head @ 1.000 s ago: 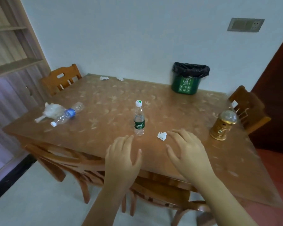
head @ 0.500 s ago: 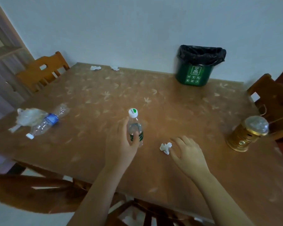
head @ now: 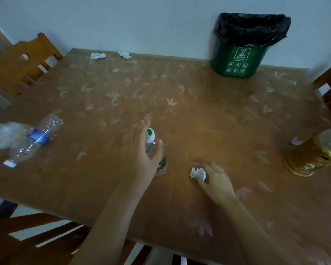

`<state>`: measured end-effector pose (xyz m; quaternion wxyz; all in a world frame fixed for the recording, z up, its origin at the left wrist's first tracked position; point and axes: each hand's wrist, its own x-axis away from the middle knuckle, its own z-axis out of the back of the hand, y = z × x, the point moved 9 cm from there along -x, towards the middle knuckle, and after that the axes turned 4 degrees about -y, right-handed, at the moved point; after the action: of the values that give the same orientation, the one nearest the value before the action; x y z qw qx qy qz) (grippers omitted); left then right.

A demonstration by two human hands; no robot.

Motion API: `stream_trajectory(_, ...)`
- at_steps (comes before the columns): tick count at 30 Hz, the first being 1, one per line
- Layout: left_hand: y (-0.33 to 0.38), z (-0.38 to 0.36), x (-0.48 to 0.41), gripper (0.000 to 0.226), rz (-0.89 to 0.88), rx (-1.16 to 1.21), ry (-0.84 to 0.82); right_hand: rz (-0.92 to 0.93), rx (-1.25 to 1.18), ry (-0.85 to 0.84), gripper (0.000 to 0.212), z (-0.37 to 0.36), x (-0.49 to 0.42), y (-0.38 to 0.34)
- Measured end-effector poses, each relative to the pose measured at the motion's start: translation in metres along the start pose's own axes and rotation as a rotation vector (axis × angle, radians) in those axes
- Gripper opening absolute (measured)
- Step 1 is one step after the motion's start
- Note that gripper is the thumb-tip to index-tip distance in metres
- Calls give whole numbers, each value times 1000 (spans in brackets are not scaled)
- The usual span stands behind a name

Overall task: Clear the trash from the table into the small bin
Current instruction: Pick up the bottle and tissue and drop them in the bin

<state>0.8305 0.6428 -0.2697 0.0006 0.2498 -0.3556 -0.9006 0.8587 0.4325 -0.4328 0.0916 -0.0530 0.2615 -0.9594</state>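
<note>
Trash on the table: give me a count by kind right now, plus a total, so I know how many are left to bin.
Plastic bottles: 2, upright bottle at the left hand, lying bottle
Paper wads: 3, near wad at the right hand, far wads
Plastic bags: 1, crumpled bag
Total: 6

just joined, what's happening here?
A person is clearing trash off a wooden table. The left hand is wrapping around an upright water bottle, the grip not fully closed. The right hand is pinching a crumpled tissue. A crushed bottle and two more tissues still lie on the table. The green bin stands at the far edge.
</note>
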Motion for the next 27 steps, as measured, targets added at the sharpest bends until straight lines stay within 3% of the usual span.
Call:
stream_trajectory(9, -16, -5, -5, 36, 35, 104, -29, -50, -34, -40, 40, -35, -10, 13)
stream_trajectory(21, -20, -8, -2, 30, 50, 111, -37, -99, -159, 82, 14, -43, 5, 14)
stream_trajectory(27, -15, -5, -2, 27, 24, 128, -28, -148, -281, 147, 13, -34, 18, 12)
